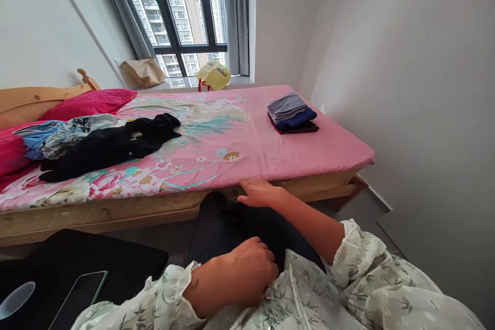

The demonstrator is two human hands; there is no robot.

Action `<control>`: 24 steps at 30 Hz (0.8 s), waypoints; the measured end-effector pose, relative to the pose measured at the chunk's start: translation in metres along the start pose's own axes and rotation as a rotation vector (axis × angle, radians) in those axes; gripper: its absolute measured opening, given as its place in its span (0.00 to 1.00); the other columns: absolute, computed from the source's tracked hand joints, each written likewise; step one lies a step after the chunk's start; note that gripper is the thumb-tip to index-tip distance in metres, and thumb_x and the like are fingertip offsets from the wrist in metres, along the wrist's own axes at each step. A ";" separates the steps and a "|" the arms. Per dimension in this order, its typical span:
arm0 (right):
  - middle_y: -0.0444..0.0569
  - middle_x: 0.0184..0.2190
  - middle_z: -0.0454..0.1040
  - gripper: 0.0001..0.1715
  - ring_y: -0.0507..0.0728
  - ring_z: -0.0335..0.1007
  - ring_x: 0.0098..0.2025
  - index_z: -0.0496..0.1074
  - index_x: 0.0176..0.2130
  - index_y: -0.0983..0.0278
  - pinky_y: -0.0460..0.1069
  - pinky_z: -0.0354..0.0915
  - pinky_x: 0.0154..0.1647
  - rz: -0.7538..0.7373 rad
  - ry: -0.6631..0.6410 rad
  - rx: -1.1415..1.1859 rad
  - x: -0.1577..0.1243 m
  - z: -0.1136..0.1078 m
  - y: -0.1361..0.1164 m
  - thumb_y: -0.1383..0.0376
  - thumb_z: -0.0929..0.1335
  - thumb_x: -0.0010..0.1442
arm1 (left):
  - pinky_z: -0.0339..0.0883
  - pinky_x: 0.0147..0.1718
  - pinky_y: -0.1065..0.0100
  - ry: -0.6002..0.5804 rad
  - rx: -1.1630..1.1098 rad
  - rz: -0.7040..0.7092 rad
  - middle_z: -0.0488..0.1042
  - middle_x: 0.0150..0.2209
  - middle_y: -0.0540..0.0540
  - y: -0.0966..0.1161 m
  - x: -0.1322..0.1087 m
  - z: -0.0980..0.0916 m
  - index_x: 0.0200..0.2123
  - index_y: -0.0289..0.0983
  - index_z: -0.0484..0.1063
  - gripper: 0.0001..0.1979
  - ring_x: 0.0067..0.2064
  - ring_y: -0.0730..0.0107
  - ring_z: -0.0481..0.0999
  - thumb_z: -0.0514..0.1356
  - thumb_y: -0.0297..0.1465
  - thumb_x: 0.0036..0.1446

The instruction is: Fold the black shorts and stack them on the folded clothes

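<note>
My left hand (242, 270) is curled closed on a black garment (228, 224) that hangs over my lap below the bed's edge. My right hand (257, 192) reaches forward and rests on the same black cloth at the wooden bed frame (116, 211), its fingers bent over the fabric. The bed has a pink flowered sheet (232, 144). A loose pile of unfolded clothes (104, 144), black on top with blue and grey under it, lies on the left of the bed. A small stack of folded clothes (292, 113) sits on the right.
Pink pillows (88, 103) lie by the headboard. A paper bag (145, 71) and a yellow bag (213, 75) stand on the window sill. A phone (79, 299) lies on a black surface at lower left. A white wall runs close along the right.
</note>
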State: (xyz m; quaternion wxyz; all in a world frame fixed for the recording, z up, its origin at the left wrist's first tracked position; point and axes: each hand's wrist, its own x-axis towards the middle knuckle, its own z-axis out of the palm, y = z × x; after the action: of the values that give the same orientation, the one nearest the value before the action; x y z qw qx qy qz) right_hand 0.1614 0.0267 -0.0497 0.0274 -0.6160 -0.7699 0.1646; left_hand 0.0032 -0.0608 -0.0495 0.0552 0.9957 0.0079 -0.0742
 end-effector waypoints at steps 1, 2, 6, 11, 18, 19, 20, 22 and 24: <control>0.63 0.55 0.68 0.31 0.67 0.65 0.57 0.63 0.57 0.69 0.59 0.62 0.55 -0.018 -0.026 0.003 0.006 0.003 -0.005 0.57 0.65 0.57 | 0.70 0.37 0.63 0.010 -0.011 0.016 0.76 0.29 0.47 0.002 0.002 0.000 0.28 0.36 0.74 0.03 0.31 0.67 0.75 0.61 0.29 0.51; 0.62 0.54 0.69 0.32 0.67 0.66 0.55 0.64 0.56 0.68 0.58 0.63 0.53 -0.031 -0.052 0.005 0.011 0.007 -0.010 0.58 0.67 0.55 | 0.68 0.32 0.64 0.024 -0.020 0.031 0.76 0.28 0.47 0.005 0.004 -0.001 0.28 0.36 0.74 0.03 0.29 0.67 0.74 0.62 0.30 0.52; 0.57 0.45 0.75 0.28 0.64 0.73 0.46 0.70 0.48 0.66 0.58 0.67 0.47 -0.010 -0.132 0.003 0.028 0.036 -0.030 0.66 0.73 0.47 | 0.64 0.27 0.64 0.116 -0.001 0.055 0.74 0.25 0.49 0.015 0.012 -0.002 0.25 0.36 0.73 0.06 0.26 0.68 0.72 0.62 0.30 0.52; 0.50 0.41 0.75 0.10 0.55 0.71 0.45 0.72 0.40 0.67 0.56 0.67 0.50 0.083 -0.113 0.010 0.039 0.061 -0.043 0.62 0.69 0.60 | 0.65 0.28 0.65 0.201 0.008 0.078 0.75 0.27 0.50 0.024 0.014 -0.002 0.25 0.37 0.72 0.07 0.27 0.69 0.71 0.61 0.28 0.55; 0.50 0.39 0.75 0.09 0.55 0.71 0.42 0.74 0.40 0.68 0.52 0.67 0.46 0.317 0.293 0.088 0.023 -0.063 0.060 0.66 0.67 0.60 | 0.46 0.62 0.45 0.150 0.118 -0.241 0.74 0.21 0.48 -0.066 -0.059 -0.028 0.23 0.37 0.75 0.11 0.33 0.64 0.76 0.58 0.33 0.54; 0.50 0.36 0.76 0.09 0.56 0.72 0.40 0.75 0.39 0.68 0.51 0.67 0.44 0.352 0.364 0.105 0.015 -0.091 0.073 0.70 0.68 0.56 | 0.40 0.63 0.43 0.220 0.171 -0.311 0.77 0.27 0.46 -0.090 -0.074 -0.045 0.24 0.38 0.75 0.11 0.41 0.60 0.76 0.56 0.31 0.56; 0.50 0.33 0.76 0.12 0.55 0.72 0.38 0.76 0.40 0.69 0.49 0.67 0.41 0.369 0.431 0.123 0.006 -0.119 0.082 0.72 0.67 0.54 | 0.34 0.64 0.42 0.307 0.221 -0.358 0.79 0.35 0.46 -0.113 -0.089 -0.066 0.27 0.38 0.76 0.11 0.50 0.58 0.73 0.54 0.30 0.57; 0.51 0.35 0.76 0.19 0.53 0.72 0.37 0.75 0.45 0.70 0.48 0.66 0.41 0.354 0.575 0.153 -0.017 -0.170 0.082 0.74 0.64 0.54 | 0.28 0.62 0.39 0.514 0.339 -0.461 0.77 0.45 0.48 -0.147 -0.114 -0.119 0.28 0.37 0.76 0.12 0.60 0.54 0.64 0.54 0.32 0.58; 0.52 0.45 0.74 0.24 0.53 0.70 0.44 0.70 0.52 0.69 0.48 0.64 0.48 0.276 0.789 0.156 -0.045 -0.206 0.066 0.73 0.61 0.57 | 0.33 0.60 0.37 0.721 0.420 -0.582 0.74 0.50 0.48 -0.159 -0.129 -0.170 0.32 0.34 0.76 0.15 0.62 0.51 0.58 0.52 0.35 0.60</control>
State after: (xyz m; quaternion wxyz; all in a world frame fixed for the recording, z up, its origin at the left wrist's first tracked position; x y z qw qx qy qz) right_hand 0.2848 0.0412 0.1329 0.3442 -0.7250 -0.5961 -0.0238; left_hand -0.1036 0.1156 0.1195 -0.1753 0.9042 0.2884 0.2619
